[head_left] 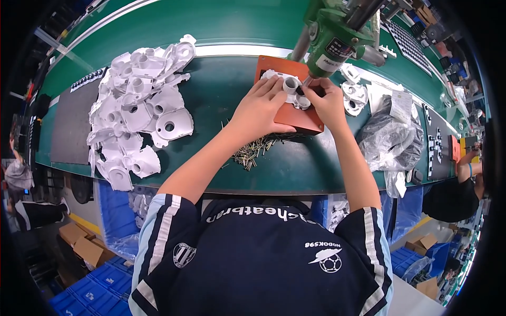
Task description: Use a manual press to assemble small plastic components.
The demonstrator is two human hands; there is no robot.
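A white housing part (290, 85) with round tube-like openings sits on an orange fixture block (310, 120). My left hand (259, 108) holds the part from its left side, fingers laid over its top and thumb down by the block's near edge. At the part's right end, under the green press head (331, 46), my right hand (328, 100) has its thumb and forefinger pinched together. What lies between those fingertips is too small to make out. Many short metal pins (253, 152) lie loose on the table just in front of the block.
A tall heap of white housing parts (132, 108) covers the left of the green table (211, 113). More white parts (354, 97) lie right of the press, beside a clear plastic bag (390, 134). Blue bins (113, 210) stand below the front edge. Another person (456, 192) is at the far right.
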